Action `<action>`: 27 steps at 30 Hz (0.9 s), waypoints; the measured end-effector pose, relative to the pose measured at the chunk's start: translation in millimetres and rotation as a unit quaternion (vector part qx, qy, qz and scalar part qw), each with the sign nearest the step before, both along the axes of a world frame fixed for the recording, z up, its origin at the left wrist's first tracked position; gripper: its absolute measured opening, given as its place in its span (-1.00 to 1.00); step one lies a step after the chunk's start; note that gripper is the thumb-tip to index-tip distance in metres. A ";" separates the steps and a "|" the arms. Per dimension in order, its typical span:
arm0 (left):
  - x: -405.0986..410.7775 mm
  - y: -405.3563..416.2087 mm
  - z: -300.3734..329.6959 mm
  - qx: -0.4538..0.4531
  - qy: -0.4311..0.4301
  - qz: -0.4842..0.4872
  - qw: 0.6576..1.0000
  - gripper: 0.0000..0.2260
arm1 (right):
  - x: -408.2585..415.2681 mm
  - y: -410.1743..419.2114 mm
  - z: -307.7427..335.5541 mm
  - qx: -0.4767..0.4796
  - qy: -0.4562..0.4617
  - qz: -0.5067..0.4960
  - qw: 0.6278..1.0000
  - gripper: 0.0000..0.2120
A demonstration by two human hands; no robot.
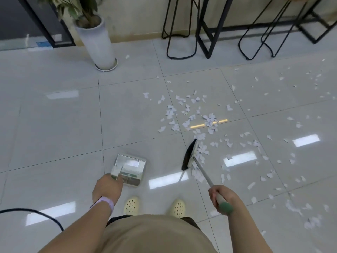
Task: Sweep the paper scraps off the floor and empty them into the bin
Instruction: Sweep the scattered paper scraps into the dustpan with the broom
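White paper scraps point(189, 114) lie scattered over the pale tiled floor, thickest ahead of me and spreading to the right. My right hand point(223, 196) grips the green-capped handle of a broom, whose dark-bristled head point(189, 156) rests on the floor at the near edge of the scraps. My left hand point(107, 189) holds the handle of a pale dustpan point(130, 168) that sits on the floor to the left of the broom, with no scraps visible in it. No bin is in view.
A tall white planter point(99, 42) with a plant stands at the back left. Black metal stool and table legs point(204, 28) line the far wall. A black cable point(32, 212) curves over the floor at my left. My feet in yellow clogs point(155, 206) stand between the hands.
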State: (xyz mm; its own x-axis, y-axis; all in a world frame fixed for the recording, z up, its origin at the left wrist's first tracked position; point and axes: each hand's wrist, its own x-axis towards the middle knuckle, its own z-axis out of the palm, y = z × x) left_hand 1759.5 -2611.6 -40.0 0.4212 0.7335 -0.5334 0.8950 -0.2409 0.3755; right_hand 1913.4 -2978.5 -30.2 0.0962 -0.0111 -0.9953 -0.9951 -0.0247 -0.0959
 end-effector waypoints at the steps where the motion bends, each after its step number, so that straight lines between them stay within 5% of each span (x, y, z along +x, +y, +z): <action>1: 11.1 -16.3 -1.0 -0.010 -0.007 0.012 1.000 -0.71 | 9.2 -11.8 -1.5 -0.023 -0.014 0.004 1.000 -0.92; 8: 48.9 -70.6 -1.3 -0.051 -0.047 0.088 0.994 -0.68 | 44.6 -8.2 4.0 -0.117 -0.115 0.063 0.984 -0.92; 17: 64.6 -67.6 7.3 -0.030 -0.058 0.087 0.994 -0.63 | 79.7 54.5 19.1 -0.029 -0.166 0.046 0.985 -0.79; 27: 114.7 23.7 11.1 0.001 -0.033 0.026 0.999 -0.68 | 109.4 186.7 27.7 0.170 -0.067 0.012 0.983 -0.81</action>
State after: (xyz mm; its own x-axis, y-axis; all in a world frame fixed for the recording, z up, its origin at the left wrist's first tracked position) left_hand 1874.2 -2587.9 -28.9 0.4162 0.7562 -0.5048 0.8799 -0.1952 0.4331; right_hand 2022.8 -2791.8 -2.5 0.2229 0.3241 -0.9194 -0.9724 0.0074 -0.2332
